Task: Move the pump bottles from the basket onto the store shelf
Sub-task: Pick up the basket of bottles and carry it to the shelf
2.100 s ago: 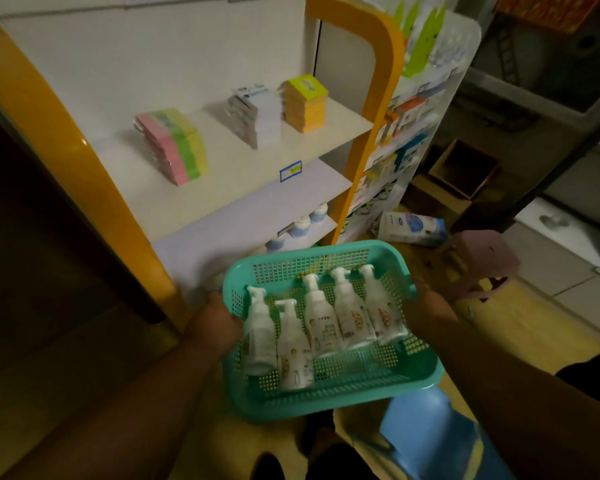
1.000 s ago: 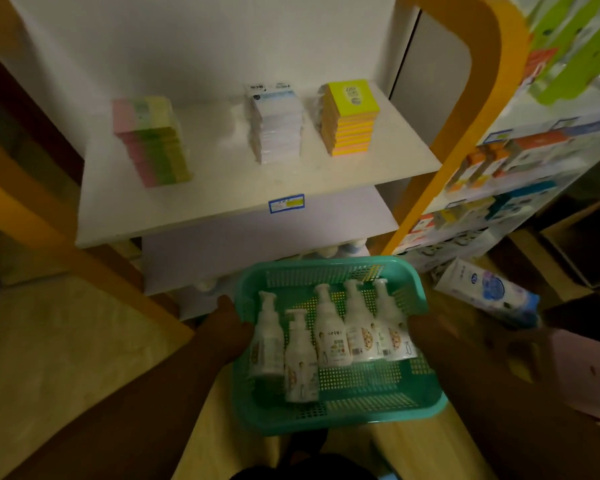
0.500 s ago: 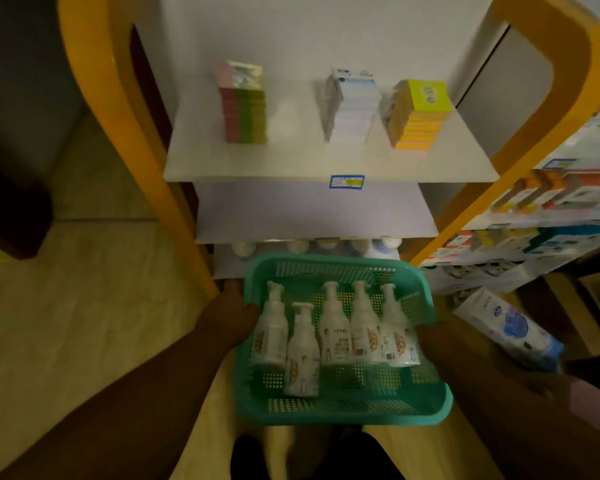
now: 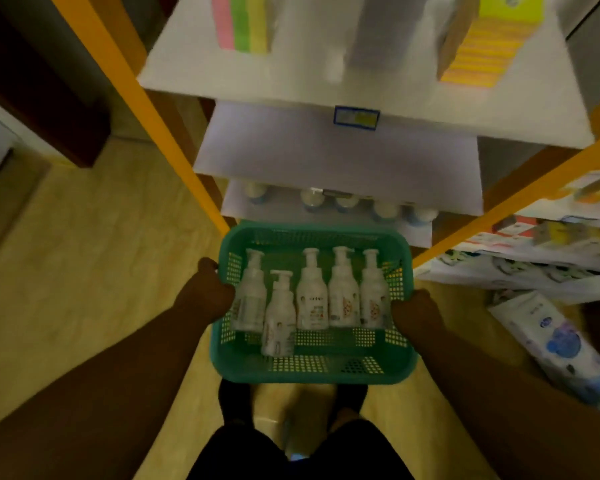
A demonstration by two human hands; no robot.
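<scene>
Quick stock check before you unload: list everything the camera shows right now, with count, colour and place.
basket: one, teal, held in front of the shelves
pump bottles: five, white, lying in the basket
top shelf: one, white, holds three stacks
striped stack: one, pink, green and yellow, left
grey stack: one, blurred, middle
yellow stack: one, right
price tag: one, blue-edged, top shelf front
capped bottles: about five, white tops, lowest shelf
white pack: one, blue print, floor at right
left hand: grips basket's left rim
right hand: grips basket's right rim
</scene>
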